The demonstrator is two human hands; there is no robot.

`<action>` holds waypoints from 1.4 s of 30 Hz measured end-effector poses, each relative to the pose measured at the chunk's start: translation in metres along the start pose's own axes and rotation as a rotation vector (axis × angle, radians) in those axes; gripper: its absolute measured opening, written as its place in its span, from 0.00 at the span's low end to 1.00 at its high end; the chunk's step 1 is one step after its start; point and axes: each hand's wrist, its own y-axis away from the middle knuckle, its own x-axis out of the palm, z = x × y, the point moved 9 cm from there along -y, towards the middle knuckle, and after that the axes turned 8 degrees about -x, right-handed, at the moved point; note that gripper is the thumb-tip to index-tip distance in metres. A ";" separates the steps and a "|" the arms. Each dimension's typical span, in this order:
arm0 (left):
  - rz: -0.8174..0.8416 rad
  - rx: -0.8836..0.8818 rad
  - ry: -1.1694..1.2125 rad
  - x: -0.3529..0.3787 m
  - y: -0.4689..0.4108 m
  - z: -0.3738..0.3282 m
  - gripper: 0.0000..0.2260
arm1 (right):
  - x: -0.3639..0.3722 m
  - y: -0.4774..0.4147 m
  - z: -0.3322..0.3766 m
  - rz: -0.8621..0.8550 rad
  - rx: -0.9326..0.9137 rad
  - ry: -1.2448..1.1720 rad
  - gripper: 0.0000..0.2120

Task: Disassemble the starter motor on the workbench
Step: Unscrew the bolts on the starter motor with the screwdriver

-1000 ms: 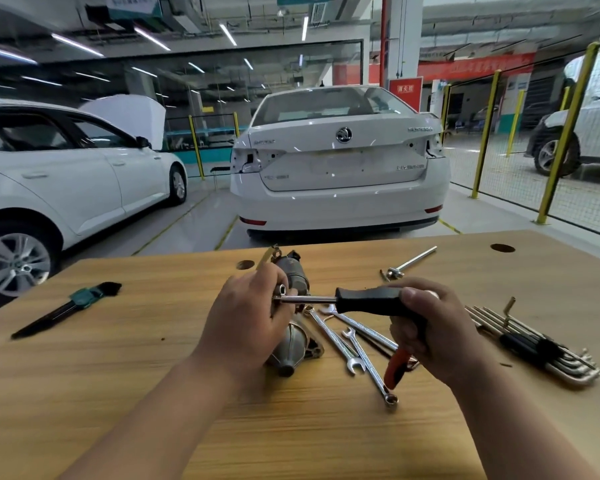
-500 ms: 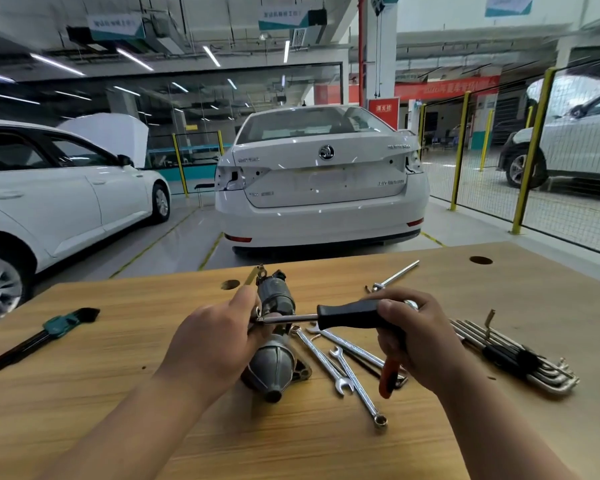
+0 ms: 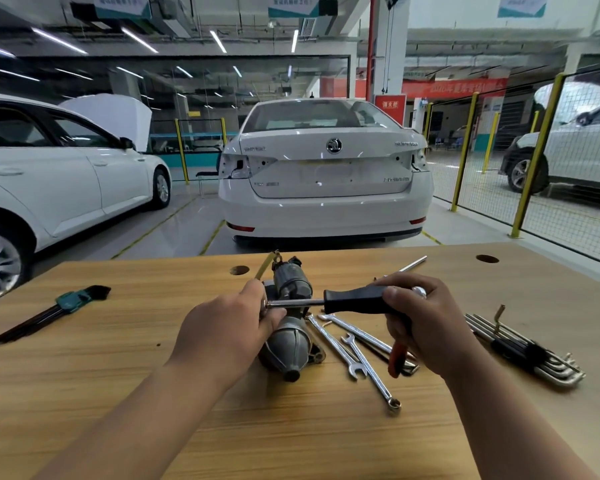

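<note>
The grey starter motor [image 3: 289, 344] lies on the wooden workbench [image 3: 118, 375], nose toward me, its solenoid end at the back. My left hand [image 3: 227, 332] grips the motor's left side and covers part of it. My right hand [image 3: 418, 318] grips the black handle of a screwdriver [image 3: 355, 299], held level. Its metal shaft points left across the motor, and the tip ends at my left thumb and fingers. The fastener under the tip is hidden.
Several spanners [image 3: 357, 355] and red-handled pliers [image 3: 397, 358] lie just right of the motor. A hex key set [image 3: 527, 351] sits at the right, another hex key set with a green holder [image 3: 54, 311] at the left. A T-handle wrench [image 3: 411, 265] lies behind my right hand. Cars stand beyond the bench.
My head has tilted up, so the bench and hands sit lower in view. Both hands keep their holds on the motor and the screwdriver, with its shaft still across the motor.
</note>
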 end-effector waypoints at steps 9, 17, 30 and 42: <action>0.092 -0.021 0.023 0.019 0.005 0.014 0.14 | 0.022 -0.001 0.009 0.110 0.059 0.111 0.07; 0.271 -0.034 0.032 0.045 0.014 0.017 0.16 | 0.034 -0.004 0.009 0.168 0.121 0.333 0.10; 0.294 0.013 0.431 0.063 0.061 0.029 0.24 | 0.006 0.003 0.020 -0.313 -0.047 0.434 0.15; 0.003 0.043 0.474 0.045 0.075 0.039 0.26 | 0.040 0.058 -0.021 -0.139 0.573 -0.079 0.11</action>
